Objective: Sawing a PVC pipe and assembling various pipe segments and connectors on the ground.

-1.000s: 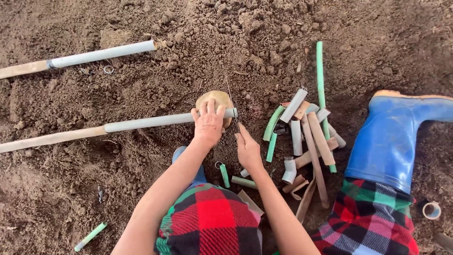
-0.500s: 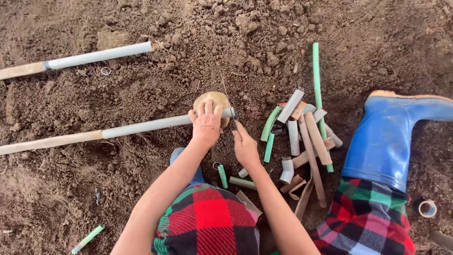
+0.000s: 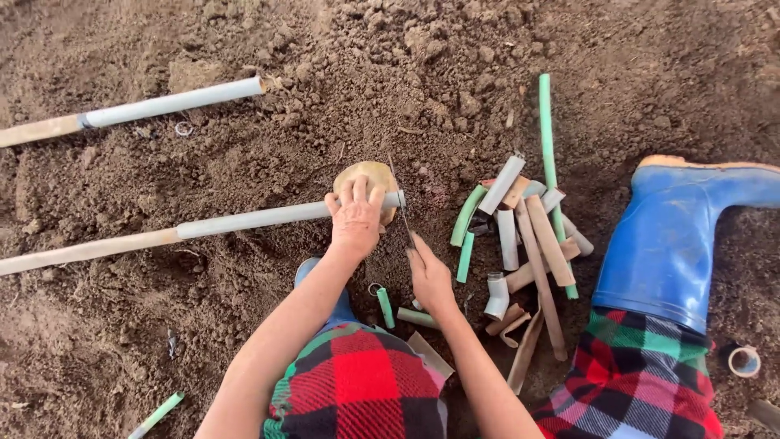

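Flat, even daylight lit the scene brightly, with no glare. Shadows were soft and short, lying close under the pipe point(image 3: 244, 219) and beside the boot point(image 3: 674, 236). Focus held sharp across the soil point(image 3: 406, 73), with slight wide-angle stretching toward the edges.

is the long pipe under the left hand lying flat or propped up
Lying flat: the long pipe rests along the soil, its end pinned under the left hand beside a tan block.

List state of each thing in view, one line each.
Left hand: gripping the end of the near pipe.
Right hand: holding a thin blade.
Blade: set across the pipe end.
Near pipe: lying on soil, over a tan round block.
Far pipe: lying loose on soil.
Pipe offcuts: piled beside the blue boot.
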